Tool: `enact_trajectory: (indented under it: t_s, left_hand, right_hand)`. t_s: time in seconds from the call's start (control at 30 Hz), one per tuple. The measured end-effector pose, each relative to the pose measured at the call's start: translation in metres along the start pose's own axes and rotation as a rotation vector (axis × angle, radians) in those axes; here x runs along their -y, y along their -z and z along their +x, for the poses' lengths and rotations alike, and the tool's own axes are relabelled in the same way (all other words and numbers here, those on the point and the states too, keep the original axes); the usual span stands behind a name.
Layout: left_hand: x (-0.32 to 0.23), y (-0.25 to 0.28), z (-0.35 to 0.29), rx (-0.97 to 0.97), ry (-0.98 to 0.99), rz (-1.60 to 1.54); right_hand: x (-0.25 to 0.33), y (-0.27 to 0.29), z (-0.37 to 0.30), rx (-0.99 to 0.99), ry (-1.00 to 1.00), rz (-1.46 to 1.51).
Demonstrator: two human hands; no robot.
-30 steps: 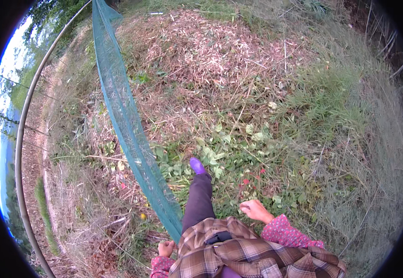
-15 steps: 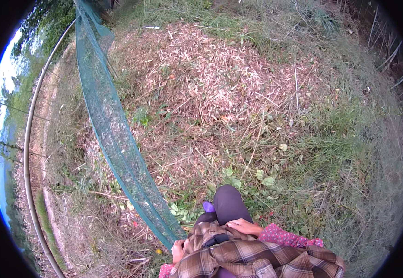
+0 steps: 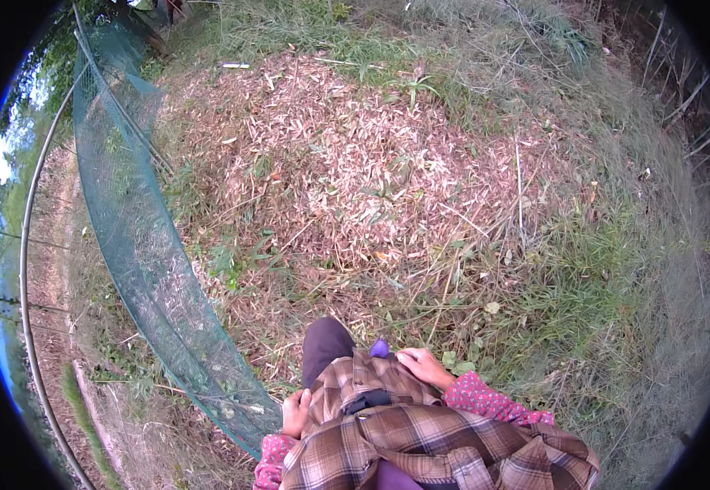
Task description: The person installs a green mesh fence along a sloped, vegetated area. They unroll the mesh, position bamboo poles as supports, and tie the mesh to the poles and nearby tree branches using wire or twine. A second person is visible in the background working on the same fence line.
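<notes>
My left hand [image 3: 295,413] is beside the left edge of my brown plaid shirt [image 3: 420,433]. Its fingers are bent in against the cloth, and whatever they may hold is hidden. Just left of that hand hangs the lower end of a long green mesh net [image 3: 138,237]. My right hand [image 3: 426,367] lies on the front of the shirt near its far edge, fingers stretched out and nothing seen in them. Ahead of the shirt are my dark trouser knee [image 3: 324,339] and a purple shoe tip [image 3: 379,349].
Dry wood chips and leaves [image 3: 363,155] cover the ground ahead. Green grass [image 3: 600,261] grows on the right, with a thin pale stick [image 3: 520,184] near it. A curved pole [image 3: 26,269] runs along the left, beyond the net. A small white object [image 3: 235,65] lies far ahead.
My legs have changed places in a step; the left knee is now forward. The net and ground have shifted left in view. Both hands stay near the shirt.
</notes>
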State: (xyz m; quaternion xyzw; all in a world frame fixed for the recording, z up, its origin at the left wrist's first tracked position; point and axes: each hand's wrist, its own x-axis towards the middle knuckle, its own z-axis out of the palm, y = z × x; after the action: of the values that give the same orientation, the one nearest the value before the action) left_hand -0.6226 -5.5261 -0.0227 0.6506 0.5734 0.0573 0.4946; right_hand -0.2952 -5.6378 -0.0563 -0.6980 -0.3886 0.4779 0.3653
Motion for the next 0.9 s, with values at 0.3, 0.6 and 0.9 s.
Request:
enact_trajectory:
  t_s: [0.3,0.6,0.9]
  left_hand:
    - [-0.084,0.021,0.217,0.018,-0.041,0.096]
    - [-0.213,0.087,0.523,-0.01,0.12,-0.09]
    - [-0.335,0.18,0.6,0.12,0.312,-0.031]
  right_hand:
    - [-0.02,0.068,0.175,-0.036,-0.301,0.209]
    - [0.14,0.162,0.605,-0.094,-0.032,-0.054]
    - [0.322,0.212,0.721,0.109,-0.013,0.185]
